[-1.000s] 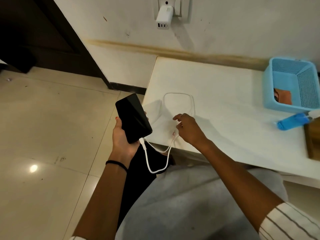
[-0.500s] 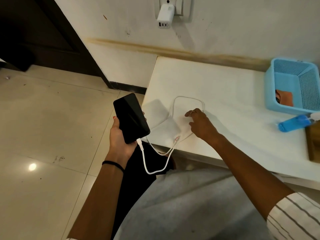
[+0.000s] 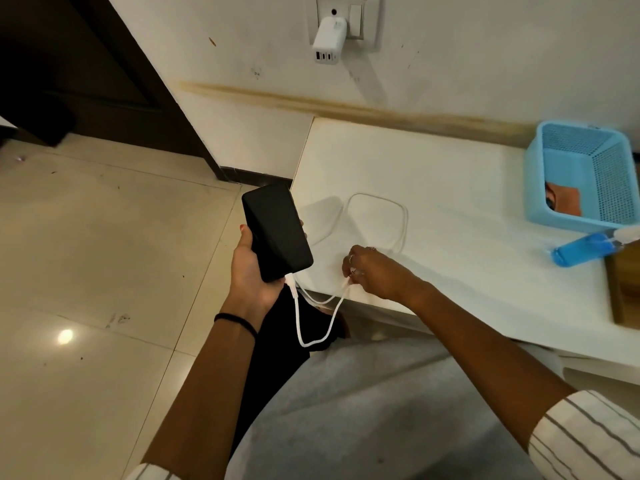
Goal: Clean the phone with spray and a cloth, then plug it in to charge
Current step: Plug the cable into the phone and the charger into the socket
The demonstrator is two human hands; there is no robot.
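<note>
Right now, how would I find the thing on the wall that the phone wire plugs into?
Find the cream wall above the white table. The white boxy charger block sticks out of the socket plate there. Its underside has a row of small ports.

Black phone (image 3: 276, 231), screen dark, white cable (image 3: 313, 327) plugged into its bottom end.

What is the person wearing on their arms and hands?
Both forearms are bare. The left wrist has a thin black band. The right hand shows a small ring on a finger. White sleeves with thin grey stripes are pushed up both arms.
</note>
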